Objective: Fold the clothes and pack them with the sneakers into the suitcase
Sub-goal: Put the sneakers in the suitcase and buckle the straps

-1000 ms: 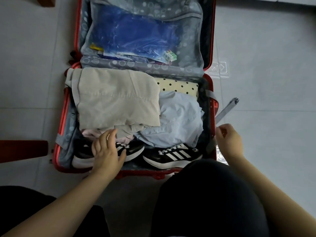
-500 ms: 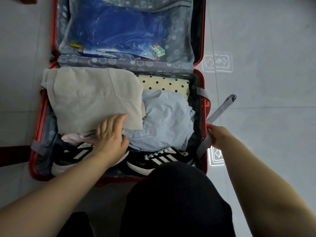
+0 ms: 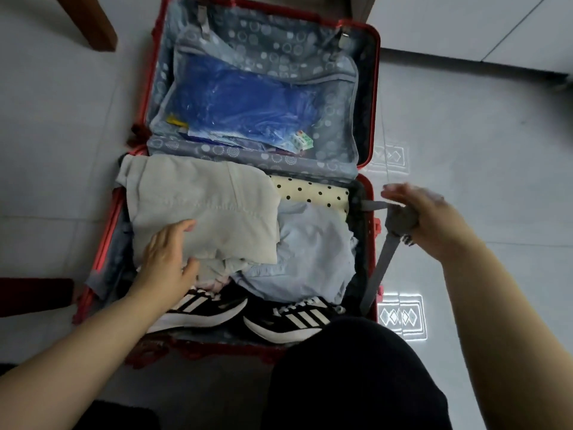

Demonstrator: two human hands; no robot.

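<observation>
A red suitcase [image 3: 370, 97] lies open on the floor. Its near half holds a folded beige garment [image 3: 201, 200], a light blue garment [image 3: 313, 252], a cream polka-dot cloth [image 3: 310, 192] and two black sneakers with white stripes [image 3: 288, 319] along the front edge. My left hand [image 3: 169, 259] rests flat on the beige garment's near edge, fingers straight. My right hand [image 3: 424, 218] is raised beside the suitcase's right rim and holds the grey packing strap [image 3: 379, 268], which hangs down to the case.
The lid's zipped mesh pocket holds a blue plastic bag [image 3: 242, 110] and a small green and white box [image 3: 300, 141]. A wooden furniture leg [image 3: 90, 23] stands at the far left, a dark red object [image 3: 34, 296] at the left. My knee in black fabric [image 3: 350, 373] covers the near floor.
My right hand has lifted the grey strap up and away from the suitcase rim. My left hand has slid further onto the beige garment. The camera has tilted up, showing more of the lid.
</observation>
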